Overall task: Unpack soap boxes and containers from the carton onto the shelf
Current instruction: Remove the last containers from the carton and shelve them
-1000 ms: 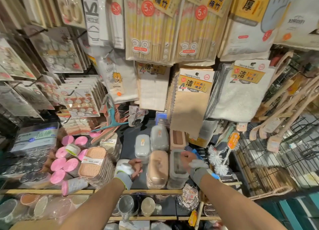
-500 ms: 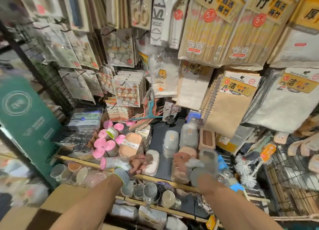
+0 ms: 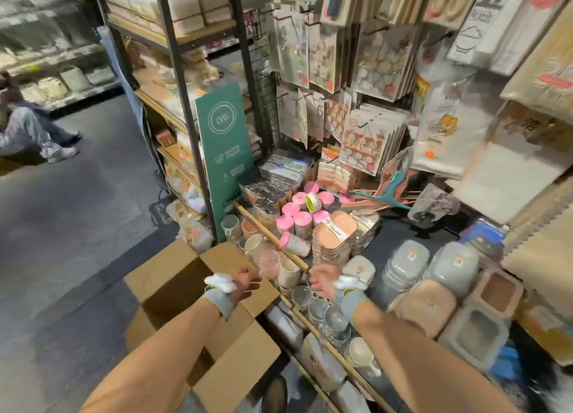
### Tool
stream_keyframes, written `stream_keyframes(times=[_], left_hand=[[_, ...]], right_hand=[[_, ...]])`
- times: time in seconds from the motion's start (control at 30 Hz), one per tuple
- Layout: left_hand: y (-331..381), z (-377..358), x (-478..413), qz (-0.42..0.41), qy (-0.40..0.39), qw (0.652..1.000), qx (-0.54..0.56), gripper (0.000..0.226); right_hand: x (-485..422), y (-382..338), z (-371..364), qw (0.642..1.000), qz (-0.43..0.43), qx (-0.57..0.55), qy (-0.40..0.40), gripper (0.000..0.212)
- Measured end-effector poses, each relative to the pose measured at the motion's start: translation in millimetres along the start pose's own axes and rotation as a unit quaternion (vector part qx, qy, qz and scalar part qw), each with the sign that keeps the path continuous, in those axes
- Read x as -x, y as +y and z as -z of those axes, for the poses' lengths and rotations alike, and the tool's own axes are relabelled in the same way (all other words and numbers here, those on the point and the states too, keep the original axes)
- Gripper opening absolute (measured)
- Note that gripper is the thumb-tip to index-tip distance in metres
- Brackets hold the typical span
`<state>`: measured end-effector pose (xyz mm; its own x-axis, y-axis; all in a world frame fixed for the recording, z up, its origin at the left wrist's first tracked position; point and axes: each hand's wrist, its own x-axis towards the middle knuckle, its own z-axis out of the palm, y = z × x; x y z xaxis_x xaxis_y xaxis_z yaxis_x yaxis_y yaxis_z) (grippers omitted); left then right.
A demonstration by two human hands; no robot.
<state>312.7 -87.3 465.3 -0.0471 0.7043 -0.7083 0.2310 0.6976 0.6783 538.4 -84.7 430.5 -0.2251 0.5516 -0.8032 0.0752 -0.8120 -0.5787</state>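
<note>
My left hand (image 3: 245, 284) hangs loose and empty over open carton (image 3: 173, 288) at 8 o'clock, probably poised for next pick. My right hand (image 3: 322, 281) relaxed, empty, at shelf (image 3: 390, 236) edge. Soap boxes (image 3: 406, 265) stacked at 3 o'clock, grouped by colour for display.

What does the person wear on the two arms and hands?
No sleeves cover the forearms. The left hand and the right hand each have a grey knitted cuff with a yellow-green edge at the wrist, and a white bunched patch.
</note>
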Motion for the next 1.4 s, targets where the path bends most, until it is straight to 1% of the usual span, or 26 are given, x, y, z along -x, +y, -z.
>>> stream_keyframes(times=[0.03, 0.07, 0.13, 0.2, 0.23, 0.3, 0.33, 0.37, 0.47, 0.53, 0.57, 0.63, 0.67, 0.7, 0.73, 0.77, 0.8, 0.83, 0.87, 0.93, 0.97, 1.07, 1.2, 1.3, 1.37, 1.4], left_hand=[[3.5, 2.9, 5.0, 0.000, 0.009, 1.000, 0.007, 0.018], [-8.2, 16.7, -0.4, 0.002, 0.032, 0.999, 0.003, 0.019], [-19.6, 39.1, -1.6, 0.011, 0.062, 0.998, 0.030, 0.018], [-29.4, 55.2, 2.7, 0.012, 0.076, 0.995, 0.067, 0.016], [-33.8, 64.3, 5.0, 0.009, 0.083, 0.994, 0.076, 0.018], [-46.8, 78.6, -1.3, 0.009, 0.088, 0.993, 0.078, 0.026], [-56.6, 88.5, -5.9, 0.015, 0.095, 0.993, 0.067, 0.025], [-65.0, 104.0, -9.9, 0.021, 0.100, 0.993, 0.058, 0.021], [-87.1, 138.0, -30.7, 0.047, 0.108, 0.992, 0.038, 0.014], [-92.4, 163.8, -46.2, 0.063, 0.112, 0.991, 0.027, 0.019], [-91.2, 164.8, -43.5, 0.063, 0.117, 0.991, 0.029, 0.022], [-100.4, 188.5, -72.9, 0.068, 0.115, 0.991, 0.027, 0.027], [-105.7, 198.8, -92.0, 0.074, 0.117, 0.990, 0.036, 0.028], [-107.5, 201.5, -91.4, 0.083, 0.118, 0.988, 0.046, 0.029], [-113.1, 209.2, -106.2, 0.095, 0.117, 0.987, 0.063, 0.028], [-120.0, 218.1, -123.0, 0.101, 0.116, 0.986, 0.068, 0.027], [-129.6, 226.0, -147.3, 0.112, 0.113, 0.985, 0.069, 0.025], [-137.1, 231.1, -166.0, 0.126, 0.109, 0.984, 0.068, 0.019], [-144.2, 234.5, -186.4, 0.134, 0.118, 0.981, 0.072, 0.011], [-164.4, 237.2, -226.2, 0.152, 0.115, 0.979, 0.069, 0.007], [-163.2, 237.2, -225.7, 0.160, 0.114, 0.978, 0.069, 0.012], [-193.9, 234.0, -283.6, 0.174, 0.099, 0.976, 0.089, 0.027], [-226.3, 222.7, -333.8, 0.188, 0.075, 0.976, 0.084, 0.008], [-261.6, 213.3, -381.1, 0.200, 0.062, 0.974, 0.082, 0.011], [-295.6, 205.1, -418.8, 0.208, 0.058, 0.974, 0.075, 0.015], [-294.0, 204.1, -421.4, 0.207, 0.058, 0.974, 0.068, 0.014]], right_hand=[[6.6, -7.8, 1.7, 1.000, 0.007, 0.027, -0.006, 0.056], [1.1, -9.1, -7.4, 0.998, 0.028, 0.049, -0.018, 0.052], [1.0, -11.6, -29.9, 0.999, 0.012, 0.032, -0.020, 0.043], [-9.2, -6.1, -45.9, 0.999, -0.019, -0.031, -0.039, 0.040], [-14.7, -6.3, -55.5, 0.998, -0.030, -0.038, -0.032, 0.041], [-17.5, -10.0, -64.8, 0.997, -0.040, -0.043, -0.049, 0.052], [-21.1, -11.4, -72.1, 0.997, -0.039, -0.043, -0.042, 0.058], [-30.9, -12.3, -83.0, 0.997, -0.045, -0.050, -0.028, 0.058], [-50.5, -16.4, -113.4, 0.999, -0.036, -0.001, -0.006, 0.040], [-75.9, -13.8, -141.4, 0.998, -0.010, 0.016, 0.052, 0.026], [-76.6, -11.0, -142.7, 0.998, -0.006, 0.010, 0.068, 0.025], [-110.4, -16.2, -159.5, 0.999, -0.040, 0.006, 0.029, 0.026], [-134.5, -18.7, -161.3, 0.997, -0.071, 0.006, 0.004, 0.037], [-139.7, -16.3, -157.1, 0.995, -0.096, 0.019, -0.005, 0.042], [-151.5, -18.2, -161.1, 0.992, -0.125, 0.030, -0.012, 0.036], [-160.7, -19.9, -169.3, 0.989, -0.142, 0.034, -0.008, 0.022], [-172.5, -20.7, -181.3, 0.989, -0.140, 0.035, -0.001, 0.011], [-179.9, -17.1, -191.7, 0.992, -0.103, 0.066, 0.033, 0.003], [-193.6, -13.7, -198.9, 0.991, -0.057, 0.094, 0.079, 0.009], [-226.4, 1.9, -209.2, 0.989, -0.051, 0.100, 0.094, 0.013], [-222.2, 0.1, -214.0, 0.989, -0.049, 0.097, 0.096, 0.015], [-282.5, 17.6, -217.1, 0.988, -0.081, 0.065, 0.116, 0.026], [-336.6, 36.8, -225.0, 0.983, -0.128, 0.024, 0.129, 0.020], [-385.8, 57.7, -237.1, 0.982, -0.108, 0.033, 0.150, 0.016], [-430.0, 84.9, -244.6, 0.984, -0.115, 0.025, 0.136, 0.019], [-433.7, 85.8, -245.9, 0.984, -0.120, 0.019, 0.130, 0.020]])
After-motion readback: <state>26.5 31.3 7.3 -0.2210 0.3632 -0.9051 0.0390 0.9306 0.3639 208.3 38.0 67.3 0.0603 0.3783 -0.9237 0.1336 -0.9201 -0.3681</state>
